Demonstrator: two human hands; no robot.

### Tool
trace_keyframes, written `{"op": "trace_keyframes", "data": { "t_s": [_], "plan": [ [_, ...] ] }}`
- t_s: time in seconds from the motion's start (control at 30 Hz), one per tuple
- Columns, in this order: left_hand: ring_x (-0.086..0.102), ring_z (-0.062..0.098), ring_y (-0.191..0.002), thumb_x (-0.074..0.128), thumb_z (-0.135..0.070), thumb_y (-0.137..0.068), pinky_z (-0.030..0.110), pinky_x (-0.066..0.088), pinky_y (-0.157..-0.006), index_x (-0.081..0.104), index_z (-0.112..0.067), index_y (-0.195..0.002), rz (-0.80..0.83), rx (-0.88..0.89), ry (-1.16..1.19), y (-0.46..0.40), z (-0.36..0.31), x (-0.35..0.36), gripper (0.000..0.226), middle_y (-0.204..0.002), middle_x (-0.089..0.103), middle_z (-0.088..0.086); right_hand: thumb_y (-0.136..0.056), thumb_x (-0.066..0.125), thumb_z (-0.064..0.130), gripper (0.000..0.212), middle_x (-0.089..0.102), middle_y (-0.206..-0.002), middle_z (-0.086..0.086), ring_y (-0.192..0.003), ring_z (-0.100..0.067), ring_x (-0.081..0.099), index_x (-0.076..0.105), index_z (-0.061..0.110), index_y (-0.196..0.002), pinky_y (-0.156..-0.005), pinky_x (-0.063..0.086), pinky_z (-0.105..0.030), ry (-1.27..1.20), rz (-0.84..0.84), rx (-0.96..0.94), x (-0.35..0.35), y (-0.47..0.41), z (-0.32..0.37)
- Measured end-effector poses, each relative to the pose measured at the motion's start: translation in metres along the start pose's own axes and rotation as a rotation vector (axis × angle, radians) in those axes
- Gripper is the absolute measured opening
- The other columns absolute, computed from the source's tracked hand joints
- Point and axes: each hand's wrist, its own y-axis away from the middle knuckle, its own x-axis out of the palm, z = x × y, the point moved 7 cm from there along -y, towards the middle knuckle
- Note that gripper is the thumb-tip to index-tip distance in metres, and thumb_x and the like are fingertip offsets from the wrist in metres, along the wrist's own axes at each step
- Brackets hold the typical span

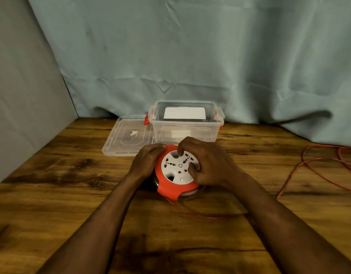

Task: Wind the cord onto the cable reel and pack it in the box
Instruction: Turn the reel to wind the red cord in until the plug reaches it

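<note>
Your right hand (208, 165) lies on the cable reel (176, 173), fingertips pressed into recesses of its white socket face. Your left hand (148, 160) clasps the reel's orange rim. Reel: flat on the wooden table (72, 194), just before the clear box (187, 123). Box: open, holding something white, possibly a card. Lid (127, 135): flat, left of box. Cord (320, 171): orange, trailing from the reel's near edge, loose loops at far right.

The cable reel (175, 173) is orange with a white face. The cord (318, 169) is orange. The box (187, 125) is clear, with orange clips. The desk (52, 194) has brown wood grain.
</note>
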Motion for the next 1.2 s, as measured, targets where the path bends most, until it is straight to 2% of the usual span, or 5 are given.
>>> {"op": "trace_keyframes", "data": {
  "t_s": [0.2, 0.43, 0.73, 0.93, 1.2],
  "plan": [
    [0.071, 0.034, -0.108, 0.047, -0.056, -0.088, 0.059, 0.052, -0.103, 0.078, -0.017, -0.115, 0.019, 0.005, -0.056, 0.001, -0.003, 0.004, 0.056, -0.120, 0.075, 0.014, -0.082, 0.077, 0.023, 0.067, 0.064, -0.140, 0.021, -0.116, -0.009, 0.063, 0.047, 0.041, -0.139, -0.079, 0.059, -0.028, -0.169, 0.263, 0.153, 0.004, 0.002, -0.015],
    [0.072, 0.035, -0.106, 0.050, -0.052, -0.091, 0.059, 0.053, -0.102, 0.079, -0.015, -0.114, -0.004, 0.019, -0.069, -0.004, 0.005, 0.004, 0.053, -0.119, 0.074, 0.015, -0.081, 0.085, 0.039, 0.071, 0.060, -0.142, 0.023, -0.122, -0.009, 0.059, 0.043, 0.051, -0.136, -0.085, 0.062, -0.030, -0.110, 0.371, 0.230, 0.000, -0.001, -0.019],
    [0.079, 0.022, -0.081, 0.057, -0.029, -0.102, 0.051, 0.063, -0.087, 0.083, -0.022, -0.088, -0.143, 0.017, 0.075, -0.018, 0.016, -0.008, 0.030, -0.087, 0.083, 0.002, -0.070, 0.087, 0.031, 0.033, 0.060, -0.115, 0.023, -0.110, -0.013, 0.056, 0.060, 0.040, -0.085, -0.077, 0.049, -0.031, 0.123, 0.507, 0.126, 0.012, -0.052, -0.013],
    [0.079, 0.029, -0.081, 0.062, -0.035, -0.097, 0.057, 0.063, -0.086, 0.083, -0.016, -0.088, -0.125, 0.019, 0.069, -0.022, 0.020, -0.010, 0.029, -0.084, 0.083, 0.004, -0.069, 0.090, 0.047, 0.037, 0.071, -0.117, 0.021, -0.101, -0.004, 0.060, 0.067, 0.037, -0.096, -0.080, 0.055, -0.034, 0.020, 0.381, 0.135, 0.006, -0.041, -0.026],
    [0.077, 0.023, -0.090, 0.063, -0.031, -0.099, 0.051, 0.060, -0.093, 0.083, -0.018, -0.100, -0.094, 0.073, -0.036, -0.022, 0.015, -0.003, 0.024, -0.097, 0.082, 0.002, -0.063, 0.080, 0.071, 0.046, 0.072, -0.082, 0.017, -0.075, -0.002, 0.063, 0.066, 0.029, -0.073, -0.063, 0.053, -0.034, -0.056, 0.293, 0.133, 0.005, -0.024, -0.027]
  ]
}}
